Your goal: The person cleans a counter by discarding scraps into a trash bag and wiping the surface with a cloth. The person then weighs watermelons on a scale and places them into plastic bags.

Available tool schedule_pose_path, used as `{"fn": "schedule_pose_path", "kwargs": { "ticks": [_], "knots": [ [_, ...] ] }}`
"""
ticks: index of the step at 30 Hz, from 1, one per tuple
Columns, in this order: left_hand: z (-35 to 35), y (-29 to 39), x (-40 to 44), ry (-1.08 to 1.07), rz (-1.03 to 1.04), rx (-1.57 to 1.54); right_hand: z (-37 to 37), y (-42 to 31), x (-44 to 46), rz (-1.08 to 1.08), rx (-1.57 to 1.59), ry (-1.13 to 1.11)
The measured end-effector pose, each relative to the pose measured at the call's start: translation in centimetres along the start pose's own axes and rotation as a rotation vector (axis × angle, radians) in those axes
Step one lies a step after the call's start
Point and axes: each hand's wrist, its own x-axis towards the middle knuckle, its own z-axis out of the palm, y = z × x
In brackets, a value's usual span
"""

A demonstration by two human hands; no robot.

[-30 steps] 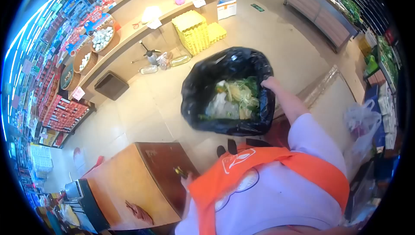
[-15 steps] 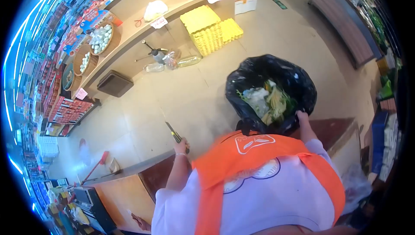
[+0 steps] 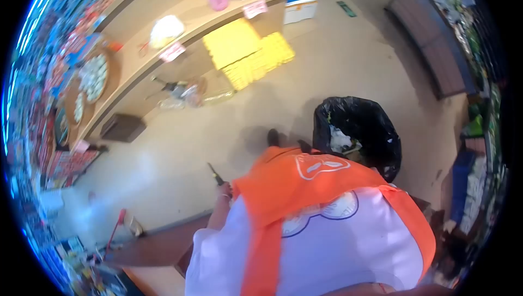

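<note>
My left hand (image 3: pixel 224 188) is closed round the handle of a knife (image 3: pixel 216 174), whose blade points up and left over the floor. To the right of my orange apron (image 3: pixel 294 187) stands a bin lined with a black bag (image 3: pixel 376 127). White plastic and some green and pale scraps (image 3: pixel 342 142) lie inside it, partly covered by the apron's edge. My right hand is not visible; the apron and my body hide that side. A dark shoe (image 3: pixel 273 137) shows just beyond the apron.
A curved wooden shelf (image 3: pixel 136 72) with baskets of eggs (image 3: pixel 93 78) runs along the left. Yellow egg trays (image 3: pixel 234 45), bottles (image 3: pixel 218 97) and a dark box (image 3: pixel 123 127) stand by it. At right is a vegetable stand (image 3: pixel 425 40); a red-handled tool (image 3: pixel 115 230) is lower left.
The bin has shifted right and lower in view, with more of it behind the apron. My right hand has left its rim and gone out of sight. My left hand still holds the knife.
</note>
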Motion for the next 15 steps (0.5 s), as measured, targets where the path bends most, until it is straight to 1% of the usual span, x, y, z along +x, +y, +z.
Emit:
{"fn": "schedule_pose_path", "kwargs": {
  "ticks": [1,2,3,4,5,6,7,9,11,12,14,15],
  "knots": [
    [1.5,2.5,2.5,0.038,0.045,0.060,0.5,-1.5,0.5,0.072,0.150,0.039],
    [3.6,7.0,2.1,-0.055,0.117,0.101,0.0,-3.1,2.1,0.129,0.302,0.076],
    [5.1,8.5,5.8,-0.189,0.125,-0.077,-0.3,-4.5,2.8,0.190,0.454,0.106],
    [7.3,16.0,-1.0,-0.243,0.236,0.118,-0.8,-5.6,3.2,0.248,0.604,0.132],
    [9.4,18.7,0.9,-0.226,0.249,0.174,-1.0,-6.5,4.3,0.298,0.756,0.157],
    [10.9,21.1,2.5,-0.207,0.258,0.229,-1.3,-6.7,5.5,0.329,0.838,0.182],
    [12.9,23.9,1.8,-0.223,0.304,0.165,-1.6,-6.8,6.7,0.359,0.921,0.212],
    [15.9,28.4,1.4,-0.260,0.387,0.061,-0.1,-4.6,11.6,0.476,1.135,0.225],
    [18.4,31.6,1.0,-0.277,0.445,-0.036,2.3,1.8,21.2,0.724,1.416,0.160],
    [19.5,32.4,0.7,-0.262,0.456,-0.034,3.7,4.5,26.3,0.820,1.495,0.140],
    [21.4,32.8,-0.3,-0.215,0.483,-0.052,0.4,0.8,32.3,0.754,1.368,0.133],
    [21.9,32.7,0.6,-0.179,0.426,-0.024,-0.4,-2.0,35.5,0.737,1.294,0.119]
  ]
}}
